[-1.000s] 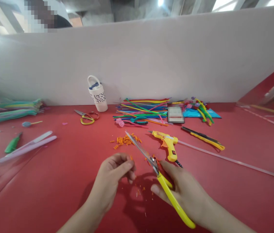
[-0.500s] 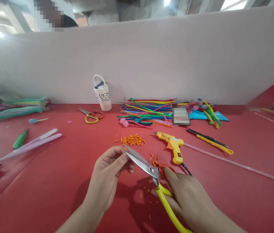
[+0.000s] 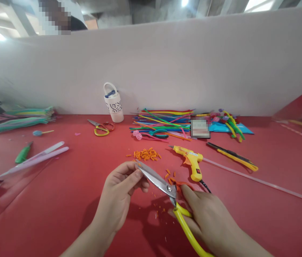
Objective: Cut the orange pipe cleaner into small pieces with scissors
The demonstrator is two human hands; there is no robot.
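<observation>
My right hand (image 3: 203, 210) is wrapped around a large pair of scissors (image 3: 157, 182) with one yellow and one orange-red handle. Their silver blades point up and left, with the tips at the fingertips of my left hand (image 3: 125, 182). Thumb and forefinger of that hand pinch a short orange piece of pipe cleaner (image 3: 137, 163), mostly hidden by the fingers and blades. Just beyond the fingertips lies a pile of short orange pieces (image 3: 147, 154). A few loose orange pieces (image 3: 168, 172) are scattered by the scissors' pivot.
A yellow glue gun (image 3: 191, 159) lies right of the pile, near a black-and-yellow tool (image 3: 233, 157). Coloured pipe cleaners (image 3: 161, 121) lie along the white partition (image 3: 151, 71). A white tumbler (image 3: 114, 107) and smaller scissors (image 3: 101, 128) are back left. Another person (image 3: 77, 23) is behind the partition.
</observation>
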